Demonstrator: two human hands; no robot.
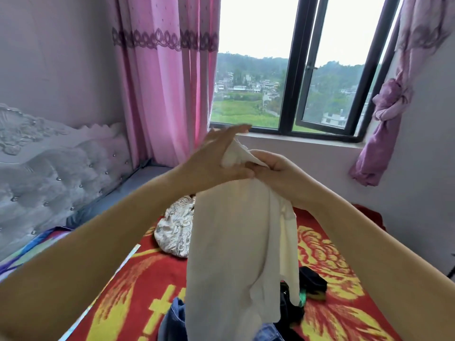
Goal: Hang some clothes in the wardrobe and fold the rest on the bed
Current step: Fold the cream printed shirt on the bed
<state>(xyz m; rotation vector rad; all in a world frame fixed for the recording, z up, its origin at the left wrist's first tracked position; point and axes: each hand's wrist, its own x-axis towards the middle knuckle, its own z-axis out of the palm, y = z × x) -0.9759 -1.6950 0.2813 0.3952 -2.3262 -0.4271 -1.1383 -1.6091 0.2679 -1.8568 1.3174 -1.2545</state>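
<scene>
A long white garment (231, 244) hangs in the air over the bed (138, 279), which wears a red and yellow flowered blanket. My right hand (273, 171) grips its bunched top edge. My left hand (216, 158) is beside it, fingers stretched out, thumb pressing the cloth near the same spot. Below the garment lie blue jeans (172, 323) and dark clothes (310, 281). A crumpled cream patterned garment (174, 230) lies farther up the bed.
A padded grey headboard (56, 173) lines the left side. Pink curtains (167, 77) hang by the window (290, 70) ahead. A knotted purple curtain (386, 112) hangs on the right wall. No wardrobe is in view.
</scene>
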